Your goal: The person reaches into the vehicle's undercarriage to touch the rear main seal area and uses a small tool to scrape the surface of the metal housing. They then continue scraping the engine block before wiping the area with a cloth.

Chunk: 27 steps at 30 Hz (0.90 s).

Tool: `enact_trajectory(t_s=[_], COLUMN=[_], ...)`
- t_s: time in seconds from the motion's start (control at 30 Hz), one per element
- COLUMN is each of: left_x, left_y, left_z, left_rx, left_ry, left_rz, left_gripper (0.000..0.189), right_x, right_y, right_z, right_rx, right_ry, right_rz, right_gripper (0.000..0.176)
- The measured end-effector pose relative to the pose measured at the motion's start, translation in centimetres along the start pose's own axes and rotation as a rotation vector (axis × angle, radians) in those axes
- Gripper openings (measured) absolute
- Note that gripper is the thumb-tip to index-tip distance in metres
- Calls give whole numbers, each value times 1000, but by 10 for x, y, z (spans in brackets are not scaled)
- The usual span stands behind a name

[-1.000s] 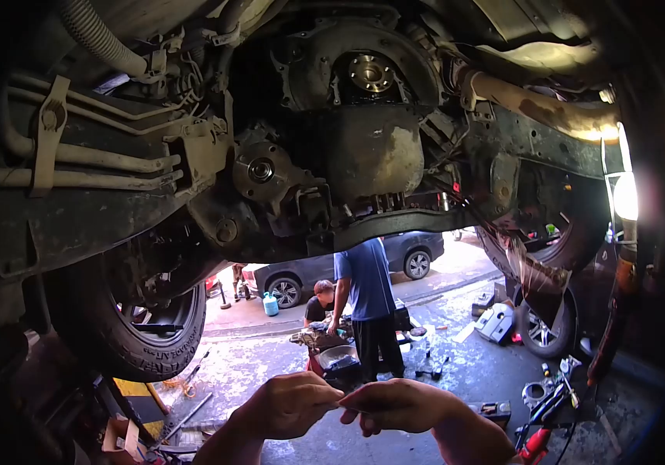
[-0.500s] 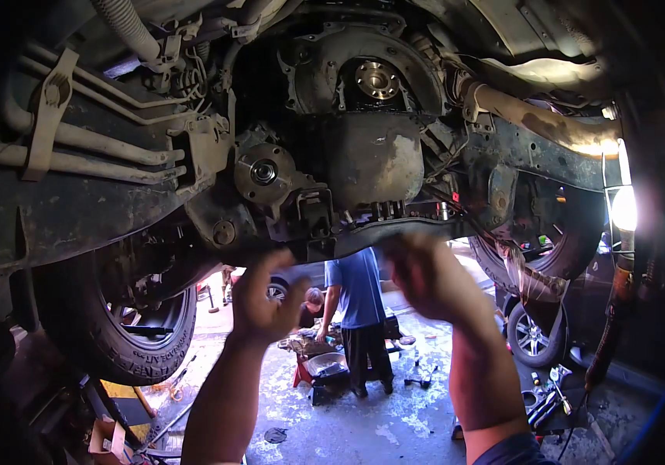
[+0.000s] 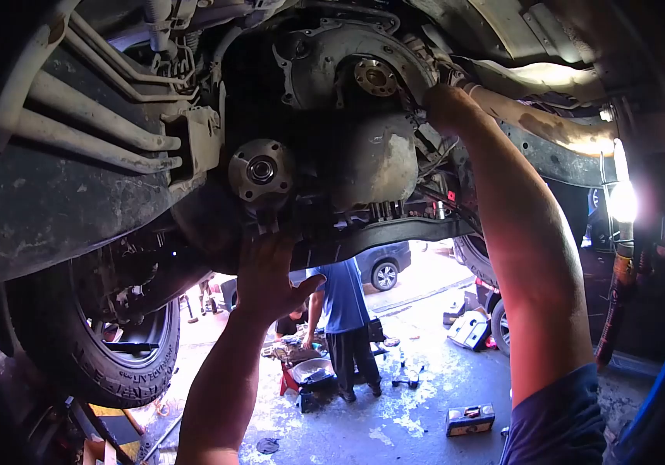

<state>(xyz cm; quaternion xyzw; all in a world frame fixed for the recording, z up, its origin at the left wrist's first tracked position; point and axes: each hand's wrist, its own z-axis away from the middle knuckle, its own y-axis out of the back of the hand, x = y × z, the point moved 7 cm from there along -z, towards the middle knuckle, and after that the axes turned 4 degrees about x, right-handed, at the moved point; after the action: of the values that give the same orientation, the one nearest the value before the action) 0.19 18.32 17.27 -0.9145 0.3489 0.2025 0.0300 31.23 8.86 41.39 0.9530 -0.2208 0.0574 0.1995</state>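
Since the earlier frame the right hand [image 3: 448, 108] has risen to the lower right edge of the engine's rear plate [image 3: 321, 68], fingers turned away so that I cannot tell whether they grip anything, while the left hand [image 3: 266, 275], fingers straight and thumb spread, stands below the drive flange [image 3: 261, 170]. The plate, above the oil pan [image 3: 383, 163], should prove stiff, heavy and perhaps oily, best held by its rim; I count one plate, one drive flange, one pan.
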Motion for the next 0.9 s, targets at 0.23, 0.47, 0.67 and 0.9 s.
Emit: enact_trajectory(t_s=[0.23, 0.47, 0.67, 0.9], left_x=[-2, 3, 2, 0], left_y=[-5, -1, -4, -4], left_z=[3, 2, 4, 2], left_rx=[5, 58, 17, -25], left_ry=[-16, 8, 35, 80], left_rz=[-49, -19, -12, 8], left_gripper=[77, 70, 65, 63], right_x=[4, -3, -45, -83], right_y=[-14, -36, -18, -15], right_z=[-15, -28, -36, -38], right_rx=[-21, -121, 32, 8], right_ry=[37, 255, 270, 579], right_rz=[86, 401, 254, 488], right_gripper=[26, 23, 19, 17])
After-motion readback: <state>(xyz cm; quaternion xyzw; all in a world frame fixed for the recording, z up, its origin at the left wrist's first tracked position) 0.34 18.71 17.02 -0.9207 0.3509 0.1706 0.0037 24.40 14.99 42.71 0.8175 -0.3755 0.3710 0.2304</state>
